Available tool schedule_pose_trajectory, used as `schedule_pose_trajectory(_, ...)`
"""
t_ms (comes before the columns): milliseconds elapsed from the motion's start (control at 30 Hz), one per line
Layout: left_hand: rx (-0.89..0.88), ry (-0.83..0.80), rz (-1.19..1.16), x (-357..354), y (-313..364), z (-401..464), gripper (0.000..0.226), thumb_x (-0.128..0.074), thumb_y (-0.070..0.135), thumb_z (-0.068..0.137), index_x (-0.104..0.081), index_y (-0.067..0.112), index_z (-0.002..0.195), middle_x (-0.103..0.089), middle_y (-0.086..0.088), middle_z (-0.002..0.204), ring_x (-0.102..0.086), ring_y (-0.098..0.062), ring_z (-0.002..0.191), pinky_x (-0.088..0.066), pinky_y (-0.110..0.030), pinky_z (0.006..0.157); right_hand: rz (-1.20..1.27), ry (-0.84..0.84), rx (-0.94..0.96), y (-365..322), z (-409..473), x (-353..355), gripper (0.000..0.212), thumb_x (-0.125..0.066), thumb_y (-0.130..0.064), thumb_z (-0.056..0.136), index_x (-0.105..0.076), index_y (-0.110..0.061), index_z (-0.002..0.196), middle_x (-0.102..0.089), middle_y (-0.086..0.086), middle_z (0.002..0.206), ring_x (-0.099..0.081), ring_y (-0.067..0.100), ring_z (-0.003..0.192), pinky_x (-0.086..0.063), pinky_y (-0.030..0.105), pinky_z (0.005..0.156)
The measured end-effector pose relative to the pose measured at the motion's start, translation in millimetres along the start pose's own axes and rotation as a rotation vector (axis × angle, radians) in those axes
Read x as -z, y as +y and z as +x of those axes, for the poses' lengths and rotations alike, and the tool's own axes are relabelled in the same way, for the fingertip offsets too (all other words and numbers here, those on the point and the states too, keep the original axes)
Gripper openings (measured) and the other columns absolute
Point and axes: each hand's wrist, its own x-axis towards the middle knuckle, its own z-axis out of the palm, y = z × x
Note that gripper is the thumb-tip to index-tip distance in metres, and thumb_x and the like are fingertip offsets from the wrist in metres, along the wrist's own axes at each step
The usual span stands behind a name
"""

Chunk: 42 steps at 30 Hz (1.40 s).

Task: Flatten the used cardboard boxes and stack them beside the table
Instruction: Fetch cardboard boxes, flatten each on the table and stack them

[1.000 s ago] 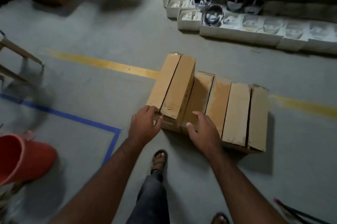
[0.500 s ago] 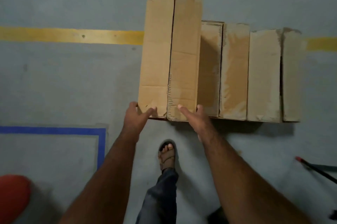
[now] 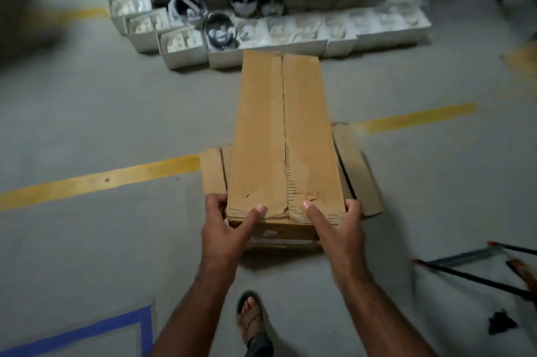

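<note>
A long brown cardboard box (image 3: pixel 284 135) is lifted at its near end and stretches away from me, its two top flaps meeting along a torn centre seam. My left hand (image 3: pixel 229 226) grips the near left corner, thumb on top and fingers round the side. My right hand (image 3: pixel 337 226) grips the near right corner the same way. Beneath it on the floor lie other cardboard boxes (image 3: pixel 213 173), their edges showing left and right (image 3: pixel 357 170) of the held box.
Open white boxes (image 3: pixel 186 48) with packed items and headsets line the floor ahead, in front of dark stacked cartons. A yellow floor line (image 3: pixel 96 182) crosses the grey floor; blue tape (image 3: pixel 116 330) marks the near left. Black rods (image 3: pixel 470 278) lie at right. My sandalled foot (image 3: pixel 250 316) stands below.
Both hands took hold of the leftmost box's near end and raised it; it now sits above the other boxes. The view tilted up, showing the white boxes again.
</note>
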Motion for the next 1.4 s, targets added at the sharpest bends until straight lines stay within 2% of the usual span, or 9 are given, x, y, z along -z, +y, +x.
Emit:
schedule_pose_trajectory(200, -0.220, -0.344, 0.009, -120, 105, -84, 0.055, -0.084, 0.053, 0.067, -0.047, 0.039, 0.106, -0.063, 0.011, 0.114, -0.066, -0.019, 0.107, -0.062, -0.051, 0.084, 0.099, 0.353, 0.110, -32, -35, 180, 0.076, -0.081, -0.063, 0.073, -0.052, -0.031, 0.135, -0.068, -0.008, 0.120, -0.068, 0.014, 0.104, -0.059, 0.031, 0.083)
schedule_pose_trajectory(367, -0.395, -0.615, 0.043, -236, 150, -189, 0.044, -0.085, 0.041, 0.077, -0.049, 0.032, 0.101, -0.068, 0.009, 0.102, -0.071, -0.010, 0.087, -0.063, -0.050, 0.076, 0.283, 0.640, 0.105, -2, -78, 329, 0.096, -0.071, -0.093, 0.051, -0.051, -0.043, 0.131, -0.068, -0.010, 0.121, -0.070, 0.016, 0.105, -0.062, 0.048, 0.084)
schedule_pose_trajectory(533, -0.496, -0.902, 0.092, -348, 150, -306, 0.051, -0.088, 0.052, 0.072, -0.049, 0.032, 0.097, -0.068, 0.007, 0.089, -0.072, -0.020, 0.082, -0.061, -0.056, 0.069, 0.458, 0.886, 0.061, 65, -136, 460, 0.095, -0.075, -0.089, 0.055, -0.045, -0.046, 0.135, -0.065, -0.012, 0.127, -0.066, 0.015, 0.114, -0.059, 0.051, 0.092)
schedule_pose_trajectory(667, -0.507, -1.113, 0.143, -422, 130, -383, 0.044, -0.084, 0.055, 0.068, -0.049, 0.042, 0.093, -0.066, -0.002, 0.099, -0.071, -0.027, 0.090, -0.062, -0.056, 0.071, 0.529, 1.035, 0.012, 123, -173, 537, 0.082, -0.082, -0.070, 0.066, -0.048, -0.039, 0.134, -0.065, -0.017, 0.114, -0.066, 0.014, 0.105, -0.060, 0.049, 0.089)
schedule_pose_trajectory(733, -0.496, -1.196, 0.147, -454, 117, -414, 0.042, -0.087, 0.049, 0.071, -0.052, 0.043, 0.093, -0.068, -0.001, 0.102, -0.071, -0.025, 0.093, -0.062, -0.056, 0.074, 0.536, 1.103, -0.026, 146, -186, 567, 0.060, -0.084, -0.057, 0.075, -0.047, -0.039, 0.119, -0.062, -0.019, 0.105, -0.065, 0.014, 0.101, -0.060, 0.049, 0.088)
schedule_pose_trajectory(900, -0.424, -1.332, 0.192, -509, 86, -472, 0.042, -0.087, 0.035, 0.080, -0.052, 0.030, 0.103, -0.068, -0.007, 0.107, -0.072, -0.028, 0.094, -0.063, -0.053, 0.072, 0.553, 1.183, -0.128, 199, -203, 617, 0.059, -0.083, -0.050, 0.078, -0.053, -0.034, 0.126, -0.068, -0.007, 0.114, -0.068, 0.018, 0.101, -0.062, 0.048, 0.085)
schedule_pose_trajectory(967, -0.412, -1.357, 0.225, -531, 77, -483, 0.044, -0.088, 0.042, 0.077, -0.052, 0.035, 0.100, -0.069, -0.008, 0.107, -0.072, -0.029, 0.094, -0.063, -0.053, 0.071, 0.583, 1.203, -0.158, 214, -202, 633, 0.061, -0.084, -0.048, 0.078, -0.053, -0.032, 0.128, -0.069, -0.005, 0.116, -0.069, 0.018, 0.100, -0.063, 0.048, 0.083)
schedule_pose_trajectory(1233, -0.344, -1.470, 0.324, -628, 57, -502, 0.045, -0.083, 0.034, 0.083, -0.050, 0.024, 0.113, -0.067, -0.006, 0.113, -0.071, -0.028, 0.099, -0.063, -0.052, 0.076, 0.677, 1.232, -0.277, 261, -151, 698, 0.098, -0.079, -0.074, 0.050, -0.049, -0.037, 0.135, -0.067, -0.004, 0.122, -0.070, 0.023, 0.102, -0.063, 0.052, 0.080)
schedule_pose_trajectory(1400, -0.323, -1.512, 0.430, -674, 41, -495, 0.047, -0.081, 0.036, 0.084, -0.048, 0.021, 0.115, -0.066, -0.007, 0.115, -0.071, -0.027, 0.098, -0.063, -0.051, 0.080, 0.653, 1.198, -0.358, 282, -123, 725, 0.070, -0.086, -0.044, 0.078, -0.051, -0.027, 0.136, -0.066, 0.001, 0.125, -0.066, 0.021, 0.104, -0.061, 0.047, 0.085)
